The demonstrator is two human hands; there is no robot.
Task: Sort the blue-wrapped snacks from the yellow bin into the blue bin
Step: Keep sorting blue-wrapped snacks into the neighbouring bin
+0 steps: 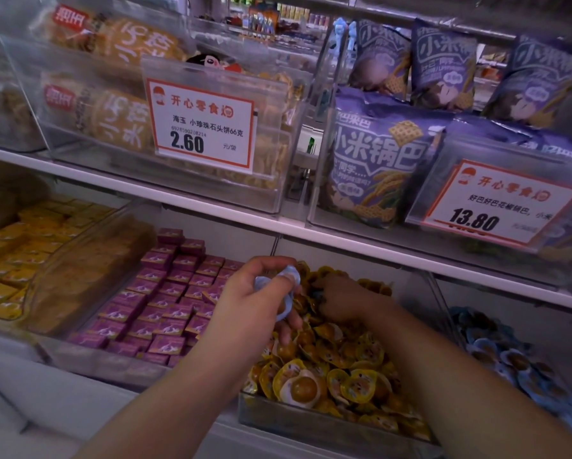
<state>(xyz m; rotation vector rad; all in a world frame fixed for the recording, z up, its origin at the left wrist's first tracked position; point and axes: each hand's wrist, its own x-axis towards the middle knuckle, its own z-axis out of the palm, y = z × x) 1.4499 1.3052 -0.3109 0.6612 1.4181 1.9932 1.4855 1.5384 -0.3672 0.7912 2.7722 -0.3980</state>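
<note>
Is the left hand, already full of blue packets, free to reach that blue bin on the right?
Probably not directly. The left hand grips blue-wrapped snacks over the yellow bin, and the right hand and forearm lie between it and the blue bin.

Over the yellow bin (311,422): left hand (258,293) gripping blue-wrapped snacks (286,293), right hand (341,299) buried among yellow packets (351,376).

This is a snack shop — white shelves (211,207) carry clear plastic bins of packaged goods. Printed price tags (203,125) clipped to the far bins read 2.60 and 13.80 (496,202). Purple snack bags (377,160) fill the far right bin — small purple boxes (165,293) pack a near one.
</note>
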